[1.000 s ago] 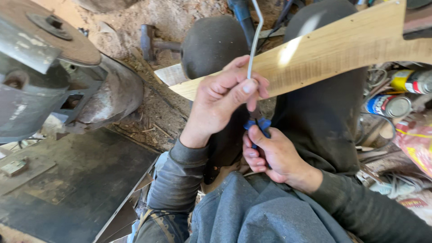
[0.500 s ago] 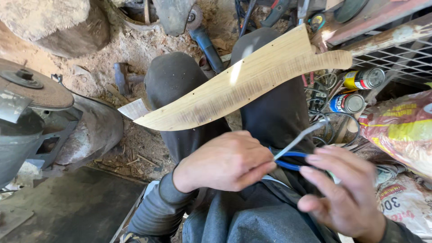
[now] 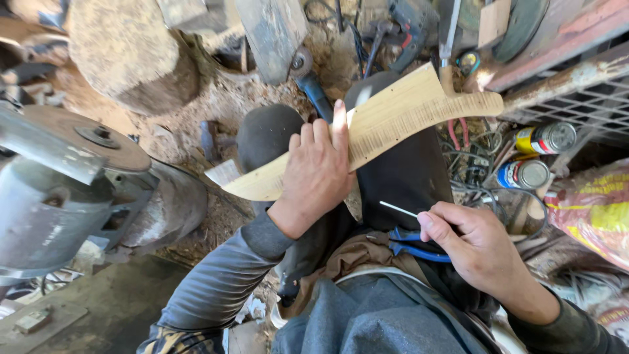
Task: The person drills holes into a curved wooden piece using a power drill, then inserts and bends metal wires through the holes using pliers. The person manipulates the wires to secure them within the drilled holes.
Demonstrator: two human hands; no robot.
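Across the lap, a curved wooden blade blank [image 3: 386, 124] is being pressed by the flattened, open left hand [image 3: 318, 174]; blue-handled pliers [image 3: 413, 244] are being clasped by the right hand [image 3: 475, 246].

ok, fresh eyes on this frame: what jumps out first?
The long curved wooden blank lying across the person's knees, centre frame, with the left hand flat on it. Next, the right hand at lower right, pinching a thin white wire over blue-handled pliers in the lap. At far left, a grey machine with a rusty disc.
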